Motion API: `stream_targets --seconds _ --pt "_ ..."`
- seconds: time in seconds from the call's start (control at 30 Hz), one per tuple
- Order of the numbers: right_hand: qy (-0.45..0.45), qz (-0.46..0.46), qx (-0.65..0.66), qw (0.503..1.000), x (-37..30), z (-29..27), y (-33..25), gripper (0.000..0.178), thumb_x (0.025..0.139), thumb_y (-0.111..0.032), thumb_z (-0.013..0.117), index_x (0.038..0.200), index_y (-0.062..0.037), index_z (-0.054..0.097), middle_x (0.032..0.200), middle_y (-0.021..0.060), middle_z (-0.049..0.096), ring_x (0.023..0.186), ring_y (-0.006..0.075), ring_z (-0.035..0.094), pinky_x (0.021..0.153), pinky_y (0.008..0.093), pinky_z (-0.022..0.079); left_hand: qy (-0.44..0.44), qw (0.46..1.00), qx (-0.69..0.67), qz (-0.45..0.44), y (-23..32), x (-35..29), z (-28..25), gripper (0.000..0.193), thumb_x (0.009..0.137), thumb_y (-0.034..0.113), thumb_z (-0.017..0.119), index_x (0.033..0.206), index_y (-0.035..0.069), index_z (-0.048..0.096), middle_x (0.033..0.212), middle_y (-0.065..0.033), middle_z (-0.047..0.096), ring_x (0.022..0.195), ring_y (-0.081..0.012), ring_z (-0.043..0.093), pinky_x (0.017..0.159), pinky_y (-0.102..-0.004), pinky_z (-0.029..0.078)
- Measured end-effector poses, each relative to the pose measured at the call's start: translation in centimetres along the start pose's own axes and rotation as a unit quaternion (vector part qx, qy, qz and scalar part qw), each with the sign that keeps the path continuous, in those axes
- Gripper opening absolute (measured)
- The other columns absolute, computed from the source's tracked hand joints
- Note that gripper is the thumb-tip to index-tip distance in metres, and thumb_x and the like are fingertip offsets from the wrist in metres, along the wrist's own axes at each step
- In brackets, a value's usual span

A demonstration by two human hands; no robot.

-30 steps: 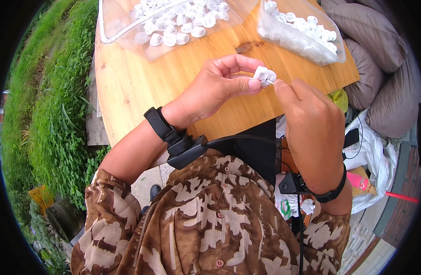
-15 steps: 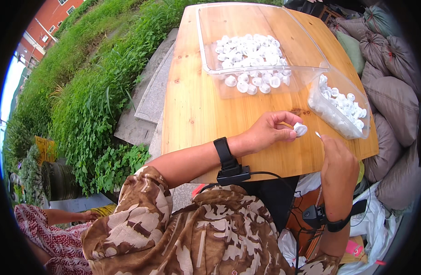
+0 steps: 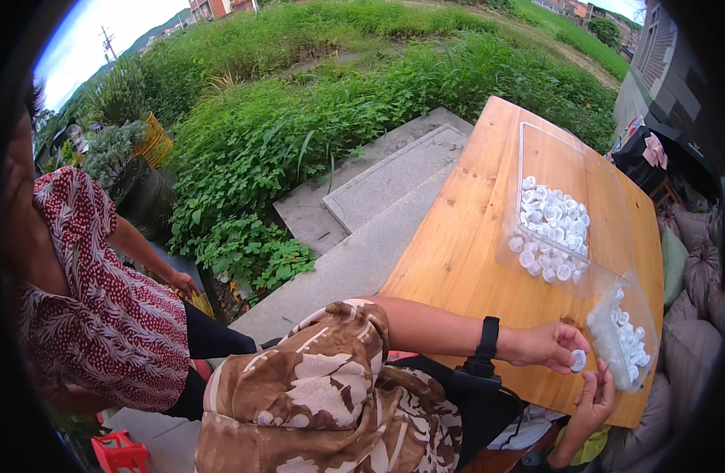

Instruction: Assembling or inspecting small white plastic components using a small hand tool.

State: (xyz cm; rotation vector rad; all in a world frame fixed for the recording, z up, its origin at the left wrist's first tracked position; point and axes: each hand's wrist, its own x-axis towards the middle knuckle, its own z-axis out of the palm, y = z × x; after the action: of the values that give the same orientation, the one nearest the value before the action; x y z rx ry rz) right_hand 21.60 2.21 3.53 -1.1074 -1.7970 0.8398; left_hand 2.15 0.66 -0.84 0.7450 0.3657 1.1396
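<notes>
My left hand (image 3: 547,345) pinches a small white round plastic piece (image 3: 578,361) between thumb and fingertips, above the table's near right part. Close beside it, my right hand (image 3: 596,394) has its thumb and fingers pressed together; whatever they hold, if anything, is too small to make out. Just right of both hands stands a small transparent box (image 3: 652,347) filled with similar white pieces (image 3: 630,339). Farther back, a large transparent tray (image 3: 522,150) holds a heap of white round pieces (image 3: 555,217).
The wooden table (image 3: 457,260) carries both containers. Stuffed grey sacks (image 3: 689,355) crowd its right side. At left stands another person in a red patterned top (image 3: 102,292), near a red stool (image 3: 119,451). Stone slabs (image 3: 394,177) and green plants (image 3: 260,142) lie beyond.
The view has swung left, bringing the other person and the red stool into sight. My right hand's fingertips have come nearer the left; the small white bit in them no longer shows.
</notes>
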Motion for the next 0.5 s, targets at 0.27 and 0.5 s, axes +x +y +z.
stream_targets --seconds 0.27,0.5 --pt "-0.009 0.0 0.025 1.0 -1.3 2.0 2.7 0.024 0.089 -0.007 0.06 0.111 0.0016 0.059 0.085 -0.0011 0.06 0.061 0.0003 0.048 0.045 0.0155 0.028 0.019 1.0 0.0 0.018 -3.3 -0.8 -0.8 0.029 0.087 0.008 0.061 0.114 0.003 0.052 0.109 -0.0018 0.055 0.101 -0.0093 0.056 0.088 -0.0261 0.05" --pt "-0.045 0.013 0.019 0.999 -0.9 4.0 -0.7 0.005 0.085 -0.002 0.062 0.088 0.0028 0.061 0.07 0.001 0.052 0.057 0.0052 0.044 0.049 0.0213 0.034 0.081 0.996 0.04 0.021 -2.2 -2.4 -1.4 0.023 0.088 0.008 0.063 0.11 0.003 0.056 0.107 -0.0026 0.06 0.096 -0.0097 0.059 0.086 -0.025 0.05"
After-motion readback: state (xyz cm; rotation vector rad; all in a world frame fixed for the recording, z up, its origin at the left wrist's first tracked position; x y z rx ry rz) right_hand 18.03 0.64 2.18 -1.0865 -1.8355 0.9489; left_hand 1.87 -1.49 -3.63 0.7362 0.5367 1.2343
